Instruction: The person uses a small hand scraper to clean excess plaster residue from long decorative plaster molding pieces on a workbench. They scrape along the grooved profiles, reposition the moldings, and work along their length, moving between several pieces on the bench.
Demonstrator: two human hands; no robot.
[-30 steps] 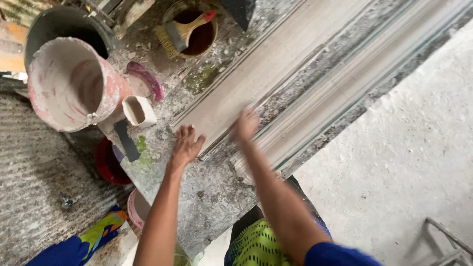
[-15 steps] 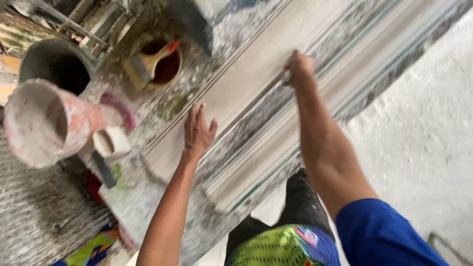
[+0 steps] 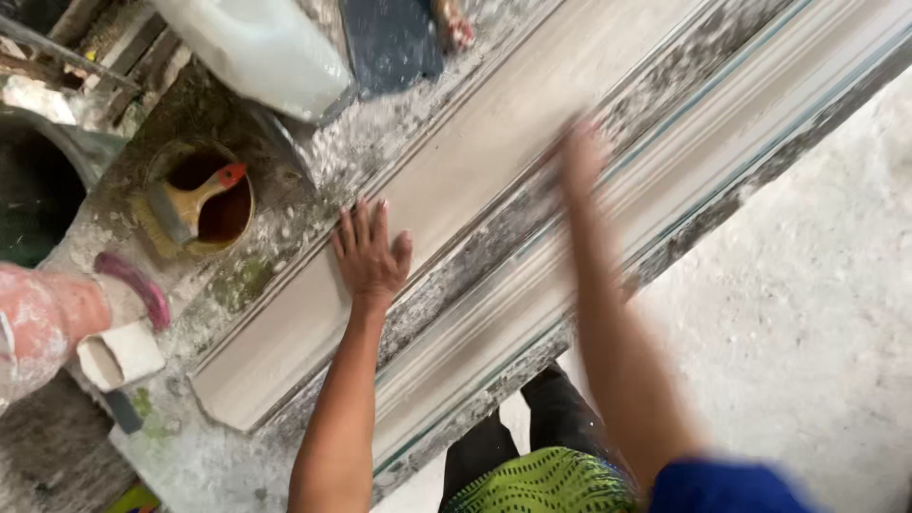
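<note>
Head view, left hand: the left hand (image 3: pixel 369 255) is laid flat with spread fingers on the long pale grey plaster moulding strip (image 3: pixel 456 218); nothing is grasped by it.
Head view, right hand: the right hand (image 3: pixel 579 157) is seen blurred, further along the same strip, at its edge; whether it is released or clenched cannot be told.
Head view, strip: it is placed diagonally on the stained grey work table (image 3: pixel 237 446), beside a second, ribbed white moulding (image 3: pixel 665 199).
Head view, left side: a brush with a red-tipped handle (image 3: pixel 195 199) is rested over a round brown pot (image 3: pixel 204 195). A pink plaster-covered bucket (image 3: pixel 43 323) and a small white cup (image 3: pixel 119 353) are seen near the table corner.
Head view, top: a white plastic canister (image 3: pixel 261 47) is lying next to a dark blue cloth (image 3: pixel 389 43).
</note>
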